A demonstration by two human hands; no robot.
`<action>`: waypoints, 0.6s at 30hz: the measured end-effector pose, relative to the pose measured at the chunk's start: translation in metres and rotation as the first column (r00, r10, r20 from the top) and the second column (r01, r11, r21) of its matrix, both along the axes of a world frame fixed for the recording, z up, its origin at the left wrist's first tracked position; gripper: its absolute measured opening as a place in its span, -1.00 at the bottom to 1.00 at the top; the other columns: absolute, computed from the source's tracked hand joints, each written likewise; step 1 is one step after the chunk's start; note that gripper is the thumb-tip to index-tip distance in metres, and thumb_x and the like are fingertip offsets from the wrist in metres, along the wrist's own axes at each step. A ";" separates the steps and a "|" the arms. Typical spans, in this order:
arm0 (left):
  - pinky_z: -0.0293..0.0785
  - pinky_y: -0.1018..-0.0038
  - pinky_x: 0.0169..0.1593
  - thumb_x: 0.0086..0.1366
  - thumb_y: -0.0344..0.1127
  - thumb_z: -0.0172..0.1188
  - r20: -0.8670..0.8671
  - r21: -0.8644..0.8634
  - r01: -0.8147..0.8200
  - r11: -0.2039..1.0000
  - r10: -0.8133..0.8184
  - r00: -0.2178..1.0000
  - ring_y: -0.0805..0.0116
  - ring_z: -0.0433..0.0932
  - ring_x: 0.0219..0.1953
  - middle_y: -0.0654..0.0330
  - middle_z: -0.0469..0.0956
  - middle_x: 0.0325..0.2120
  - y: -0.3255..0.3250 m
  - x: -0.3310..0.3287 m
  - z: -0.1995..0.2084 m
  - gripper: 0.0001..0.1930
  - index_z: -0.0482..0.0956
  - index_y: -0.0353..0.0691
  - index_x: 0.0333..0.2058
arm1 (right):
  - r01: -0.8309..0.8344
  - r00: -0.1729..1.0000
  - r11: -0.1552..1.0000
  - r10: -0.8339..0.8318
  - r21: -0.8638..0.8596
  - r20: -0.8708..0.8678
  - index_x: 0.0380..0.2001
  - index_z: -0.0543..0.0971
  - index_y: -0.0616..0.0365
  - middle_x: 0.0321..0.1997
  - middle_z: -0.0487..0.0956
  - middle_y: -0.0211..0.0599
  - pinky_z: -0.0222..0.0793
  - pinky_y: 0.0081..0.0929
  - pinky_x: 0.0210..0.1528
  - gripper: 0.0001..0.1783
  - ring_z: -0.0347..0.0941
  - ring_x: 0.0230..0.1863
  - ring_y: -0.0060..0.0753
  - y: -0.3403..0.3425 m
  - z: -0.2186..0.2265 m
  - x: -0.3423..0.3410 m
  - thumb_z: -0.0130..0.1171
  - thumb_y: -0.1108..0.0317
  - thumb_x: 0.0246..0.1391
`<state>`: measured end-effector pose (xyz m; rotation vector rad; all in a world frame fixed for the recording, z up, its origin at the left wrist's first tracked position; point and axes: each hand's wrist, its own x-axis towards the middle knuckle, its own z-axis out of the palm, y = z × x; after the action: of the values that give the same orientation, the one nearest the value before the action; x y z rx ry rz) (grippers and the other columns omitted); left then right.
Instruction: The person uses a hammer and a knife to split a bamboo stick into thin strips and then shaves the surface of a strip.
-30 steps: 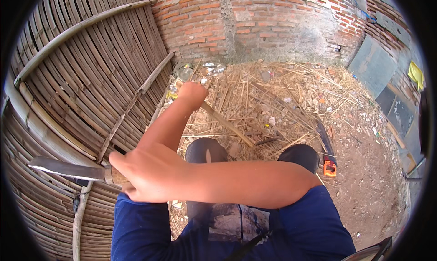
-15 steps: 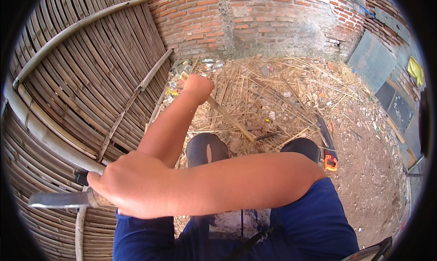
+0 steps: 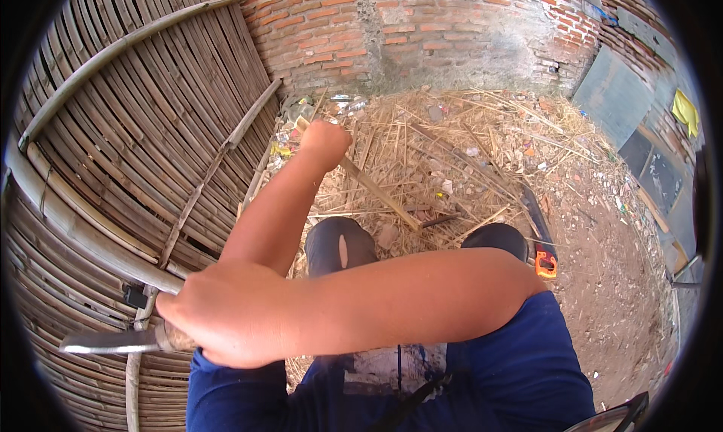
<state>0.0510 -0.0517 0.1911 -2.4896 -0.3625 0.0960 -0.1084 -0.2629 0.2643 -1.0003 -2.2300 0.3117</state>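
Note:
Far out in front, my left hand is closed in a fist around a thin wooden stick. The stick slants down to the right, its lower end near the straw-covered ground, and a short end shows beyond the fist. My right arm crosses over my left forearm. At the left side my right hand grips a large knife by its wooden handle, with the blade pointing left. Its fingers are mostly turned away from view. The blade is well apart from the stick.
A slatted bamboo wall rises close on the left, near the blade. Ahead stands a brick wall. A handsaw with an orange handle lies right of my feet. Straw, splinters and litter cover the ground; grey panels lean at the right.
My right hand and the knife have shifted slightly right and down. My left hand still grips the stick in nearly the same place.

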 end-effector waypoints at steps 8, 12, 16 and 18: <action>0.57 0.29 -0.09 0.12 -0.38 0.36 -0.001 -0.009 -0.013 1.000 0.013 1.000 0.24 0.70 -0.16 0.27 0.69 -0.32 0.003 0.001 -0.007 -0.84 0.71 0.00 -0.29 | 0.149 0.981 0.986 -0.138 -0.069 0.137 -0.28 0.57 0.31 -0.40 0.67 -0.03 0.59 -0.08 -0.27 -0.69 0.67 -0.26 0.06 0.022 -0.005 0.015 0.37 0.46 -0.15; 0.58 0.29 -0.10 0.12 -0.38 0.36 0.017 -0.010 0.006 1.000 -0.006 1.000 0.25 0.70 -0.17 0.28 0.69 -0.33 -0.002 -0.001 -0.003 -0.85 0.71 0.01 -0.30 | 0.025 0.997 0.980 -0.011 -0.198 0.072 -0.29 0.55 0.33 -0.40 0.66 0.03 0.58 -0.06 -0.24 -0.67 0.66 -0.26 0.10 0.008 0.005 0.003 0.37 0.47 -0.19; 0.58 0.29 -0.12 0.12 -0.38 0.37 0.008 -0.002 0.002 1.000 -0.002 1.000 0.24 0.70 -0.17 0.29 0.69 -0.32 -0.001 0.000 -0.004 -0.84 0.71 0.01 -0.30 | -0.092 0.996 0.987 0.090 -0.134 -0.025 -0.27 0.55 0.34 -0.36 0.66 0.05 0.58 -0.06 -0.24 -0.63 0.66 -0.26 0.10 -0.002 0.006 -0.006 0.40 0.44 -0.20; 0.58 0.29 -0.12 0.12 -0.38 0.37 0.007 -0.010 -0.002 1.000 0.002 1.000 0.23 0.70 -0.17 0.29 0.69 -0.32 0.004 -0.003 -0.005 -0.84 0.71 0.01 -0.29 | -0.043 0.998 0.985 0.049 -0.168 0.028 -0.26 0.55 0.33 -0.35 0.66 0.03 0.59 -0.07 -0.24 -0.63 0.66 -0.25 0.10 0.005 0.006 -0.005 0.41 0.43 -0.19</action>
<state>0.0483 -0.0478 0.1857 -2.5003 -0.3678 0.0904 -0.1136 -0.2576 0.2708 -1.0480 -2.2882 0.5137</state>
